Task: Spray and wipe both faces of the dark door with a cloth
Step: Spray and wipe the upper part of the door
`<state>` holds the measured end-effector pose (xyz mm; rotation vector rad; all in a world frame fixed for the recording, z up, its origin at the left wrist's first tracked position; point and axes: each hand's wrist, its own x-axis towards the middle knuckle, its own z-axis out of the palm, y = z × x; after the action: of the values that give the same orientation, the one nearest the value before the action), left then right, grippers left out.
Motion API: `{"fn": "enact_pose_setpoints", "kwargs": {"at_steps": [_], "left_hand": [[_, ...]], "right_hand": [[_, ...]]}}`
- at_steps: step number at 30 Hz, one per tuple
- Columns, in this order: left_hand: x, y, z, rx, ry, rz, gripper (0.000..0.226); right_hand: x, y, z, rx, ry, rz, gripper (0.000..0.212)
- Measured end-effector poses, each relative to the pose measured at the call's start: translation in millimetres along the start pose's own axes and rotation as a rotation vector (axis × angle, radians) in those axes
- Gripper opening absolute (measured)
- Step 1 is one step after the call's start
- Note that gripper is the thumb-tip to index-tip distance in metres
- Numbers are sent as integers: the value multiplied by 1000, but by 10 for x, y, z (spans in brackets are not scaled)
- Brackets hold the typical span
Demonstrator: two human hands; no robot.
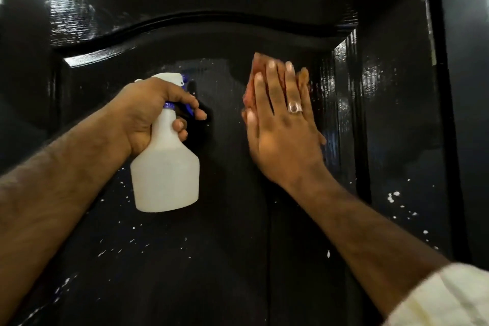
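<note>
I am watching my right hand [280,124] pressing flat, fingers spread, on the orange cloth [250,87] against the dark door [238,246], while my left hand [148,114] is gripping the spray bottle [165,167] beside it, and I am judging the cloth could slip on wet gloss, leaving the droplets below both hands and 1 face undone.

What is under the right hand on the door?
An orange cloth shows past the fingers of the right hand, pressed flat on the door. The hand covers most of the cloth, so its full shape is hidden.
</note>
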<state>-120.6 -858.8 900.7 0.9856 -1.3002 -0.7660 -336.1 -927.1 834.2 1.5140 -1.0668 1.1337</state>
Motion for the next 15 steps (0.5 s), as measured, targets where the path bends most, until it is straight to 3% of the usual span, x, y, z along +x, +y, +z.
{"fn": "enact_pose_setpoints", "kwargs": {"at_steps": [4, 9, 15], "left_hand": [[-3, -62, -71, 7, 1, -16, 19], [16, -6, -62, 12, 7, 12, 18], [-37, 18, -180, 23, 19, 19, 20]], "right_hand": [[-163, 90, 18, -45, -25, -75, 67], [599, 3, -81, 3, 17, 138, 69], [-227, -226, 71, 38, -52, -99, 66]]}}
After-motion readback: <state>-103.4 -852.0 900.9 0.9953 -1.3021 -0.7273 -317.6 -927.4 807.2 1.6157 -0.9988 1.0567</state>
